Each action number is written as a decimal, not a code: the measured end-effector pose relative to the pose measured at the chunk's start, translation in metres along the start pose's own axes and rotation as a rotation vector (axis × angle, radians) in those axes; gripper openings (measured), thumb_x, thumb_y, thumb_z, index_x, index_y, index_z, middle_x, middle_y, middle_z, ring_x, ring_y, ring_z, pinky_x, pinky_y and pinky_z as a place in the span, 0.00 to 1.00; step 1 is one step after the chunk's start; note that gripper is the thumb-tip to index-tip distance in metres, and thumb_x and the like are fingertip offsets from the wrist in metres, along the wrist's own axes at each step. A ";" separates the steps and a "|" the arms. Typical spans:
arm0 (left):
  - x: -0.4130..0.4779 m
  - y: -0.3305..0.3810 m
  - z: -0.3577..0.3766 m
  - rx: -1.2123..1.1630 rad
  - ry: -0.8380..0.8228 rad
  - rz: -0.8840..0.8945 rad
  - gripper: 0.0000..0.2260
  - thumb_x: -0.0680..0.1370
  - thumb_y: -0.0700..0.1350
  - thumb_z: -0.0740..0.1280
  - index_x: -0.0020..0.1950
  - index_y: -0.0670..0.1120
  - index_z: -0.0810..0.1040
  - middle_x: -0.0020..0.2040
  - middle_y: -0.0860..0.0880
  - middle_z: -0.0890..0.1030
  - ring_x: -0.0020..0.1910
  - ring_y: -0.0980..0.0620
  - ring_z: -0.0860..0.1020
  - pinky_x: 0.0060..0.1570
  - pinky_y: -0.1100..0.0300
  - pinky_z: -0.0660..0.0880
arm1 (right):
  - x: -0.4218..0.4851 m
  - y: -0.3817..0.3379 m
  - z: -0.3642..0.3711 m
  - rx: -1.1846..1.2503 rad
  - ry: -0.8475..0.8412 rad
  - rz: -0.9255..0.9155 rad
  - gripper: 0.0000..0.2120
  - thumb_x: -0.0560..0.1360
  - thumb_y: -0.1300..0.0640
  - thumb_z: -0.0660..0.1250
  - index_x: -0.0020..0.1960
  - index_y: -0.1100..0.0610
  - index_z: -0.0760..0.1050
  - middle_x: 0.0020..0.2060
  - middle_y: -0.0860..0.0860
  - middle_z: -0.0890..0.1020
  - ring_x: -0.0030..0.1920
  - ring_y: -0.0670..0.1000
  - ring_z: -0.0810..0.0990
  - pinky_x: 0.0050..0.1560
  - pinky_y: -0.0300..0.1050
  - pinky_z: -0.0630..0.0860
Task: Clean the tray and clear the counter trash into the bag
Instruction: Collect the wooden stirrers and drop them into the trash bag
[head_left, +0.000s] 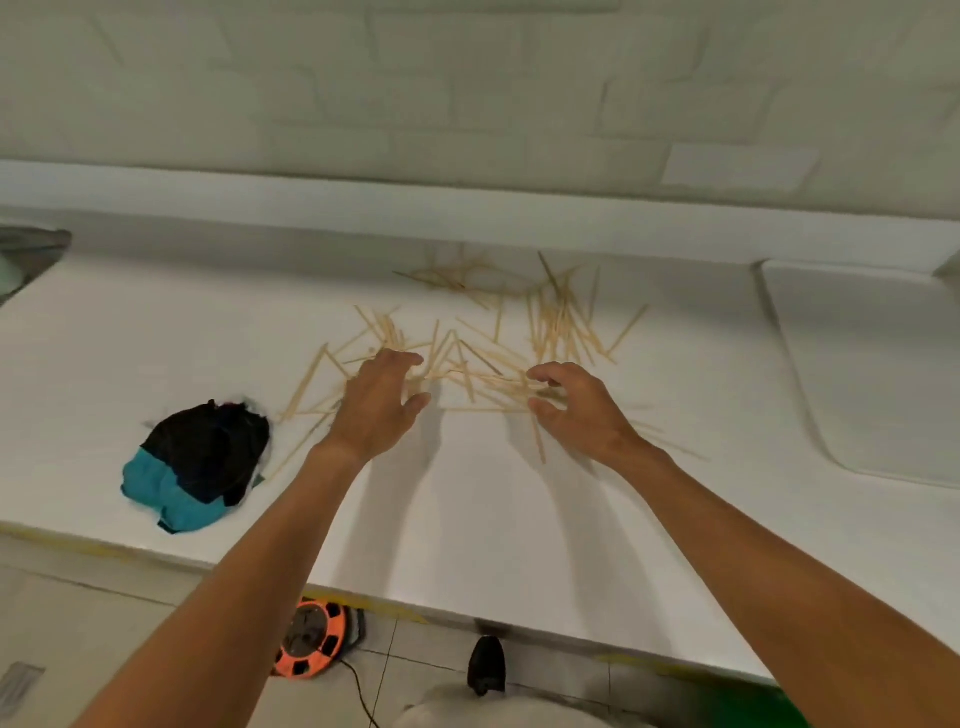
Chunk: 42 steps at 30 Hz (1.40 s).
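Several thin wooden sticks (550, 327) lie scattered over the white counter (467, 509), in a loose heap from the middle toward the back. My left hand (379, 410) rests palm down on the heap's left side, fingers spread and straight. My right hand (576, 405) sits at the heap's right side, fingers loosely curved like a claw over a few sticks, thumb below them; no stick is clearly gripped. A white tray (872, 374) lies flat at the right edge. A crumpled black and teal bag (192, 467) lies on the counter to the left of my left arm.
A tiled wall and a low white ledge (467, 208) run behind the counter. A sink corner (31, 254) shows at far left. Below the counter's front edge are an orange cable reel (311, 644) and a black shoe (485, 665) on the tiled floor.
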<state>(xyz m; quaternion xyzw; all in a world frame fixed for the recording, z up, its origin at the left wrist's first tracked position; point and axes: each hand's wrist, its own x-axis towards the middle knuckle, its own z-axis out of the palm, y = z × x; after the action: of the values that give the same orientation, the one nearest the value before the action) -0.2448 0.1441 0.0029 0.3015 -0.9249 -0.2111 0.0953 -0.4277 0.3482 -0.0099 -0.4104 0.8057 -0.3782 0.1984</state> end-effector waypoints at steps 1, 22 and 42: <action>0.004 -0.012 -0.005 0.007 0.014 -0.068 0.22 0.78 0.49 0.68 0.70 0.48 0.70 0.68 0.47 0.71 0.67 0.44 0.69 0.65 0.48 0.66 | 0.011 -0.006 0.007 -0.004 -0.015 -0.007 0.15 0.76 0.55 0.69 0.62 0.48 0.76 0.57 0.46 0.76 0.57 0.45 0.78 0.62 0.47 0.75; 0.018 -0.120 -0.048 -0.021 -0.120 -0.412 0.19 0.72 0.46 0.75 0.59 0.42 0.76 0.56 0.45 0.73 0.56 0.46 0.73 0.53 0.58 0.69 | 0.141 -0.094 0.130 -0.279 -0.172 -0.036 0.25 0.72 0.43 0.69 0.64 0.54 0.71 0.61 0.51 0.75 0.64 0.55 0.69 0.62 0.51 0.60; 0.035 -0.077 0.001 0.342 -0.035 -0.240 0.16 0.74 0.28 0.55 0.60 0.38 0.69 0.58 0.40 0.73 0.56 0.43 0.72 0.51 0.54 0.73 | 0.148 -0.069 0.117 -0.465 0.000 -0.016 0.07 0.74 0.67 0.63 0.47 0.58 0.76 0.43 0.54 0.80 0.45 0.60 0.78 0.46 0.53 0.77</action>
<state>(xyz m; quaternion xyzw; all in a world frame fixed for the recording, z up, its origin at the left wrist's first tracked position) -0.2332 0.0671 -0.0307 0.4176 -0.9062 -0.0662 0.0007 -0.4054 0.1501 -0.0318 -0.4514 0.8679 -0.1838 0.0956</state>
